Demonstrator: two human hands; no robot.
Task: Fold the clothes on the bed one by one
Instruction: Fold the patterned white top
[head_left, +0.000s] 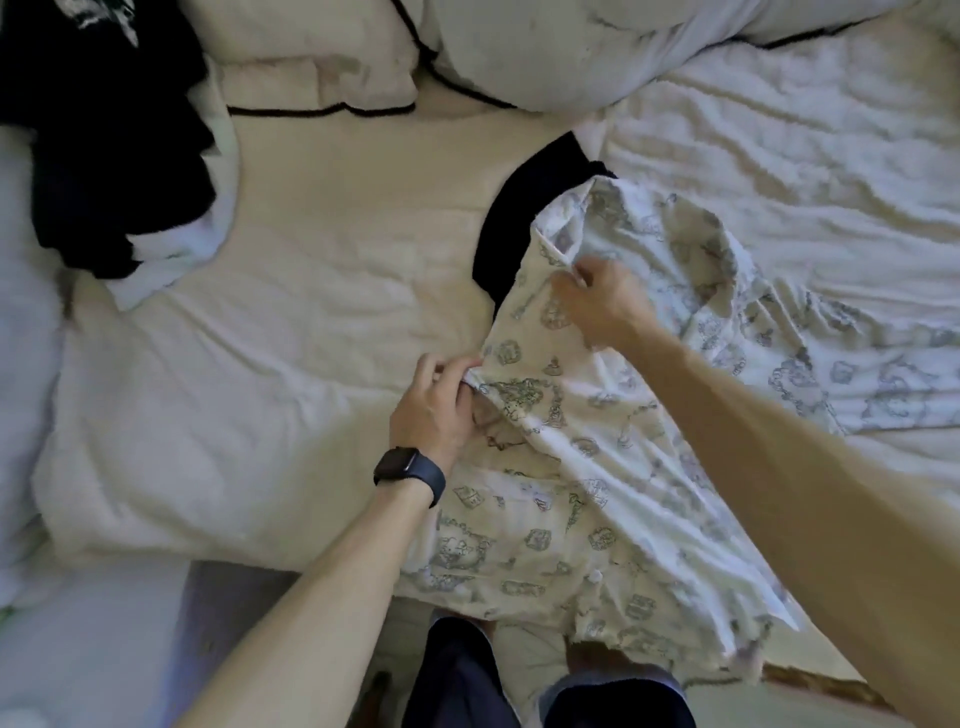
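A white garment with a grey cartoon print (571, 467) lies crumpled on the near right part of the bed, its lower hem hanging over the bed's front edge. My left hand (436, 405), with a dark watch on the wrist, pinches the garment's left edge. My right hand (597, 299) grips a fold of the same garment farther up. A black piece of clothing (524, 218) lies partly under the printed garment's top. A pile of dark clothes (104, 130) sits at the far left of the bed.
The bed carries a cream duvet (270, 322). Pillows with black piping (322, 73) lie at the head. A rumpled white sheet (805, 145) covers the right side. My legs in dark shorts (467, 675) stand at the bed's front edge.
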